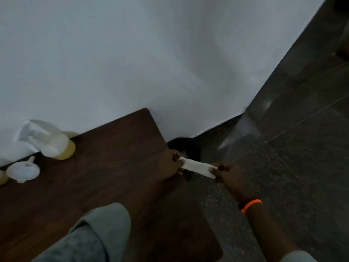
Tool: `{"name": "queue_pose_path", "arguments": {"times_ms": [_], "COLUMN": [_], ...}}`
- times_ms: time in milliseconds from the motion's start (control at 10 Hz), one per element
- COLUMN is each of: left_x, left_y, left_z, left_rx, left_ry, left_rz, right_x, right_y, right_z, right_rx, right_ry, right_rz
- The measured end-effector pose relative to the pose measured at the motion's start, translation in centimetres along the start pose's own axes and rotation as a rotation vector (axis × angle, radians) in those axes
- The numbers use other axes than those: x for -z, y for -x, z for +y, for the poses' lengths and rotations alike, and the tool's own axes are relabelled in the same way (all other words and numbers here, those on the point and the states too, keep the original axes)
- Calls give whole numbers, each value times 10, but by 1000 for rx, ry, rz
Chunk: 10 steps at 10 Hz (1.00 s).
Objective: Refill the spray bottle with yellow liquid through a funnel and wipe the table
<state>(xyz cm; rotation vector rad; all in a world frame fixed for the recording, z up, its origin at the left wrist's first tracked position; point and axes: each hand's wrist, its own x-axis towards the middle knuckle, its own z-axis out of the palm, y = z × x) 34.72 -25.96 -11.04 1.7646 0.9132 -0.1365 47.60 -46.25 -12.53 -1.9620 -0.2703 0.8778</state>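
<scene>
A white folded tissue point(197, 168) is stretched between both hands just past the right edge of the dark wooden table point(105, 167). My left hand point(172, 164) pinches its left end and my right hand point(229, 175) pinches its right end. The white spray bottle point(49, 141) with yellow liquid in its base stands at the table's far left by the wall. A white funnel point(23, 171) lies in front of the bottle. A sliver of another yellow container point(2, 178) shows at the left edge of the view.
A white wall point(132, 63) runs behind the table. Under the hands, on the dark tiled floor point(292, 148), sits a black round bin point(186, 148). An orange band point(251, 205) circles my right wrist.
</scene>
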Motion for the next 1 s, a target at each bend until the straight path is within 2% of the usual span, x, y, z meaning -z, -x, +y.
{"name": "queue_pose_path", "arguments": {"times_ms": [200,400,600,800,1000], "left_x": [-17,-32,-56,-77,-78], "left_y": [-112,-211,-271,-309,-315], "left_z": [30,20,-14,-46,-66], "left_rx": [-122,55,185,234,222], "left_ry": [-367,-591,-741,-821,-837], "left_rz": [31,-63,-99,-162,-160], "right_x": [2,-39,-95,-137,-149], "right_y": [-111,-198,-265,-294,-302], "right_z": [24,59,106,146,195], "right_rx": [-112,-189,-248,-279,-306], "right_ry": [-85,-92,-63,-77,134], "right_rz": [33,36,-69,-183,-224]}}
